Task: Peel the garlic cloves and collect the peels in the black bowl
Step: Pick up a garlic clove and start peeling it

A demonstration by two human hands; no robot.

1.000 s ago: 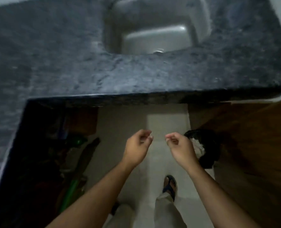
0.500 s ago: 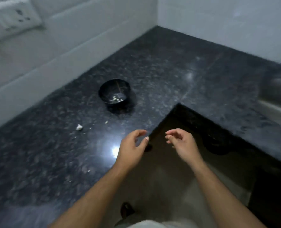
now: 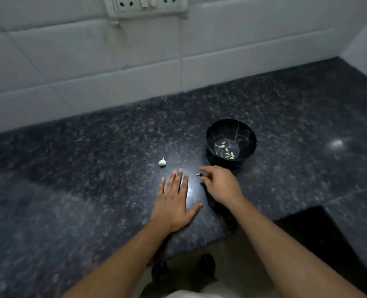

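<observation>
1. The left hand point(image 3: 174, 198) lies flat on the dark granite countertop point(image 3: 70, 190), fingers straight and close together, thumb out to the side, holding nothing.
2. The right hand point(image 3: 219, 183) hovers low with fingers loosely curled; its fingertips are just beside a small pale garlic piece point(image 3: 198, 174), and whether they touch it cannot be told.
3. A garlic clove point(image 3: 162, 162) sits on the counter just beyond the left fingertips, apart from both hands.
4. The black bowl point(image 3: 231, 140) stands upright beyond the right hand, with peels point(image 3: 226, 150) on its bottom.
5. The counter's front edge runs under both forearms; open granite stretches left toward the tiled wall point(image 3: 113, 61).
</observation>
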